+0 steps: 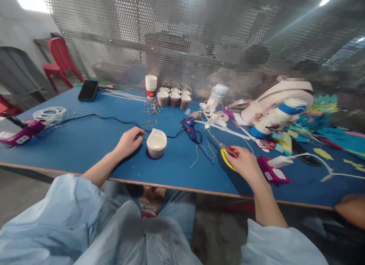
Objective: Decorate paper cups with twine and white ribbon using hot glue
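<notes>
My left hand (129, 142) rests on the blue table with its fingers loosely bent and nothing visible in them. Just right of it stands a paper cup (156, 145), its outside wrapped in a brownish layer and a pale flap rising at its rim. My right hand (242, 161) grips the scissors (227, 155) by their yellow and red handles. Their blades point away and to the left, lying low over the table. Between the hands are loose pieces of cord (205, 153) and a blue glue gun (189, 129) with a black cable.
Several wrapped cups (174, 99) and a stack of paper cups (151, 85) stand at the back. A phone (88, 91) and coiled white cord (49, 113) lie left. Purple power strips (273, 172), a bottle (278, 118), a bag (281, 91) and paper scraps crowd the right.
</notes>
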Available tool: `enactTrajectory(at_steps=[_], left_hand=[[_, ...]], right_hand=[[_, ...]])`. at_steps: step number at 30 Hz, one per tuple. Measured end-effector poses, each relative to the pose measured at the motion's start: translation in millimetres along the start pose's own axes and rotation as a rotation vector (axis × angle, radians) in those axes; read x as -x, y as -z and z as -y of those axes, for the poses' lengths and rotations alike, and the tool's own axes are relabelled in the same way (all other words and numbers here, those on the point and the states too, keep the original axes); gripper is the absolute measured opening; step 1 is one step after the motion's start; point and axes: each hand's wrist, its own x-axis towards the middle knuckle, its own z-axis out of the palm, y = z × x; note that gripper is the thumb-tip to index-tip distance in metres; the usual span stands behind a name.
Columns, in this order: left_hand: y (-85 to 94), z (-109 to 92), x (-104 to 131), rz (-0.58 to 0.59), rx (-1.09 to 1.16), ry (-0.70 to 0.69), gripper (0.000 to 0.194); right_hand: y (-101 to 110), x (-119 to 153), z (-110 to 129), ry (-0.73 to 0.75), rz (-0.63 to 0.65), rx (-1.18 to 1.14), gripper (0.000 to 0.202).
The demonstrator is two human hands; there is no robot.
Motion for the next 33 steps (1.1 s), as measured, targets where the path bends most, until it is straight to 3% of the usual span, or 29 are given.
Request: enactTrajectory(at_steps=[5, 11, 17, 21, 24, 27, 33], left_hand=[[4.6, -7.5, 5.9, 0.090, 0.061, 0.024, 0.027], [11.7, -21.2, 11.7, 0.338, 0.294, 0.084, 0.046], [20.9, -31.0, 15.8, 0.537, 0.390, 0.095, 0.068], [18.3, -39.9, 15.4, 0.472, 0.430, 0.140, 0.076], [13.8, -44.3, 12.7, 0.390, 0.494, 0.148, 0.070], [13.7, -44.9, 9.0, 0.408, 0.555, 0.158, 0.062], [22.3, -42.3, 0.6, 0.506, 0.619, 0.138, 0.056]], right_hand=[[-1.3, -21.6, 18.7, 0.080, 0.121, 0.071, 0.032], [31.5, -15.2, 42.1, 0.166, 0.267, 0.157, 0.026], [46.9, -3.9, 99.1, 0.547, 0.371, -0.370, 0.020], [41.9, -21.5, 143.2, 0.577, 0.287, -0.567, 0.015], [32.3, -41.0, 177.5, 0.572, 0.232, -0.691, 0.015], [20.9, -55.9, 204.8, 0.543, 0.251, -0.706, 0.016], [12.0, -57.6, 215.9, 0.582, 0.297, -0.747, 0.007]])
